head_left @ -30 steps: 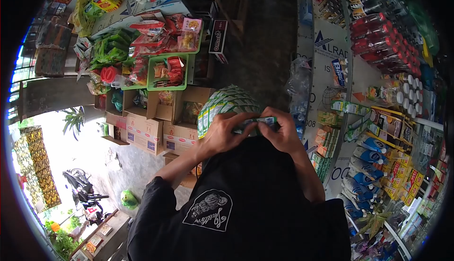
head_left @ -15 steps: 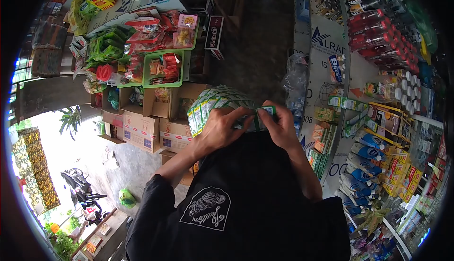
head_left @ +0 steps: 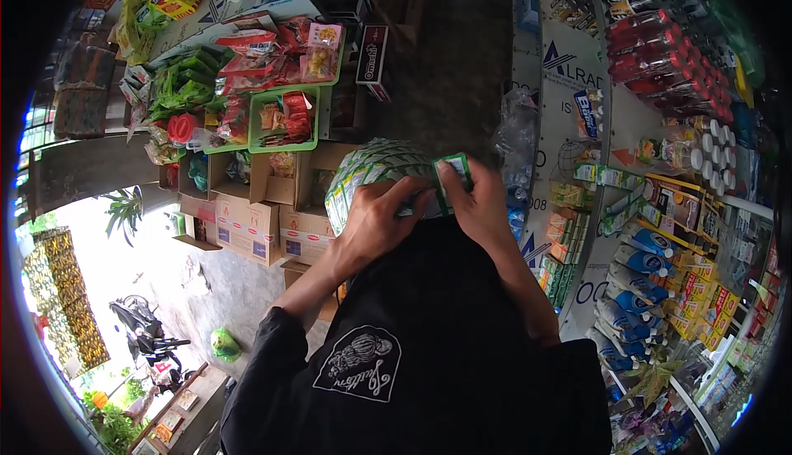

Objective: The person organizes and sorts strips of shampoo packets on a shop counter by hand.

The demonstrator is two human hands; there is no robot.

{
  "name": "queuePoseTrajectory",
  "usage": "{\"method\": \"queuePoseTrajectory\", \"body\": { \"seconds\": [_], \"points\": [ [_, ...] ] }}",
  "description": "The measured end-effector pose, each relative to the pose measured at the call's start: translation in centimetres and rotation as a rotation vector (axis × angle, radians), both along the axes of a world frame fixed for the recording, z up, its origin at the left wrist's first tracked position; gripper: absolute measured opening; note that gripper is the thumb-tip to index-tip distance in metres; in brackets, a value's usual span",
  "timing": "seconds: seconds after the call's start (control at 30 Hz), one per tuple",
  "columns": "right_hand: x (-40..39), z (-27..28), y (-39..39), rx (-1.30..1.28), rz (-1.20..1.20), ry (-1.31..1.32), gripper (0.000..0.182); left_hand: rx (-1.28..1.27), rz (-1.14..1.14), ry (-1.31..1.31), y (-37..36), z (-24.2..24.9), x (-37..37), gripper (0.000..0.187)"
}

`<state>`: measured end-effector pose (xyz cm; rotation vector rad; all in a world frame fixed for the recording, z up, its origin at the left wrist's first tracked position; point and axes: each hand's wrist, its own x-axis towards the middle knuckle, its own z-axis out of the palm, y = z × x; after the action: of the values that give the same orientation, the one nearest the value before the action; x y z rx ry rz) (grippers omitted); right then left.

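Both hands meet at the centre of the head view, over a black garment that fills the lower half. The left hand [head_left: 375,220] lies curled over the lower edge of a rolled bundle of green-and-white sachets [head_left: 375,170], its fingers [head_left: 408,199] pressed together against the packets. The right hand [head_left: 478,203] sits just at 3 o'clock of the left, its fingers pinching the loose end sachet [head_left: 452,176] of the strip, which stands up just beside the bundle at the bundle's 3 o'clock edge. The bundle lies at 12 o'clock of the left hand's knuckles, touching both hands. Cardboard boxes [head_left: 247,224] stand at 9 o'clock of the hands, with green trays of snacks [head_left: 285,121] above them at 10 o'clock. Shelves of bottles [head_left: 660,51] and pouches run along at 2 to 4 o'clock, well apart from the hands.
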<state>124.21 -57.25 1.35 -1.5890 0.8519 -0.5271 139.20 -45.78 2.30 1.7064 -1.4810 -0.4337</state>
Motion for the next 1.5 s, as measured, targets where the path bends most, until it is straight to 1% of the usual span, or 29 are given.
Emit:
{"method": "queuePoseTrajectory", "body": {
  "seconds": [0.03, 0.23, 0.33, 0.43, 0.47, 0.53, 0.63, 0.67, 0.77, 0.83, 0.97, 1.13, 1.33, 1.43, 1.5],
  "points": [
    [0.2, -0.2, -0.2, -0.03, 0.003, 0.034, 0.03, -0.002, 0.002, 0.005, 0.0, 0.2, 0.0, 0.017],
    [0.9, -0.3, -1.1, -0.013, 0.026, 0.057, 0.034, -0.005, 0.025, 0.039, -0.4, 0.9, 0.1, 0.017],
    [0.9, -0.7, -1.1, 0.03, 0.023, -0.019, 0.03, 0.002, 0.054, 0.063, -0.5, 1.0, 0.4, 0.017],
    [-0.6, -0.3, -2.1, 0.127, 0.272, -0.081, 0.025, 0.068, 0.133, 0.101, -0.5, 2.2, 0.8, 0.017],
    [-1.0, -0.9, -2.3, 0.145, 0.305, -0.095, 0.024, 0.098, 0.167, 0.117, -0.5, 2.5, 1.0, 0.017],
    [-1.4, -2.0, -2.6, 0.182, 0.369, -0.123, 0.024, 0.108, 0.15, 0.124, -0.6, 2.4, 1.5, 0.022],
    [-0.9, -2.1, -1.8, 0.132, 0.302, -0.248, 0.022, 0.171, 0.106, 0.157, -0.5, 3.5, 2.3, 0.035],
    [-0.7, -1.8, -1.7, 0.122, 0.295, -0.264, 0.022, 0.198, 0.088, 0.171, -0.6, 4.0, 2.6, 0.04],
    [-0.2, -1.2, -1.4, 0.076, 0.287, -0.294, 0.022, 0.208, 0.024, 0.256, -1.0, 4.7, 3.3, 0.048],
    [-0.2, -1.3, -1.2, 0.03, 0.301, -0.286, 0.021, 0.314, -0.011, 0.253, -0.8, 4.5, 3.9, 0.042],
    [-0.4, -1.7, -0.8, 0.076, 0.285, -0.238, 0.021, 0.46, -0.039, 0.309, -1.1, 4.5, 4.0, 0.036],
    [-0.2, -1.9, -0.4, 0.162, 0.172, -0.261, 0.021, 0.382, -0.039, 0.289, -1.6, 3.4, 3.3, 0.033],
    [-0.1, -1.4, -1.0, 0.282, 0.089, -0.112, 0.025, 0.28, -0.024, 0.206, -2.1, 3.0, 2.6, 0.026],
    [-0.1, -0.5, -1.8, 0.254, 0.116, -0.009, 0.029, 0.237, -0.02, 0.195, -2.3, 3.2, 2.2, 0.021],
    [0.3, -0.5, -1.9, 0.199, 0.05, -0.019, 0.032, 0.224, -0.022, 0.196, -2.4, 3.6, 2.0, 0.019]
  ]
}}
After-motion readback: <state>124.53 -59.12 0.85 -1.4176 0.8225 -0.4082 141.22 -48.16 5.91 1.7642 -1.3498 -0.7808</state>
